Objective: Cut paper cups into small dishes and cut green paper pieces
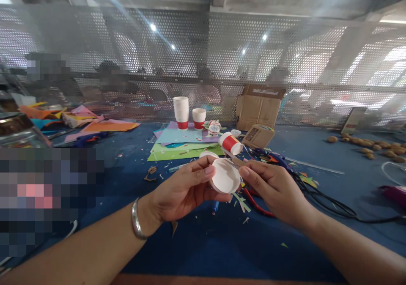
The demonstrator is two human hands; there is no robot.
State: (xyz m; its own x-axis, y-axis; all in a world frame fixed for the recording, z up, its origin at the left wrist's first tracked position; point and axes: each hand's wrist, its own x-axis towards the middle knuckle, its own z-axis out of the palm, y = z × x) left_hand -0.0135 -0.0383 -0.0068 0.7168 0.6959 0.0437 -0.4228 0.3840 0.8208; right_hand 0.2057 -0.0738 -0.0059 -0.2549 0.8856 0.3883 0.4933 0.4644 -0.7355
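My left hand (193,182) is closed around a shallow white paper cup piece (226,176), its open side turned toward me. My right hand (274,187) pinches a thin, flat brownish strip (236,159) between thumb and fingers. That strip lies along the upper right rim of the cup piece; its exact kind is unclear. Just beyond my hands, a red and white paper cup (231,143) rests on its side. Another round white rim (208,154) shows behind my left fingers. Paper scraps (242,202) and a blue pen-like item (215,207) lie below my hands.
Stacked paper cups (181,112) and another cup (199,118) stand on coloured paper sheets (177,152). Cardboard boxes (258,107) are at the back. Black cables (336,206) and walnut-like items (377,144) lie right, coloured paper (111,125) left. A perforated screen (190,48) rises behind.
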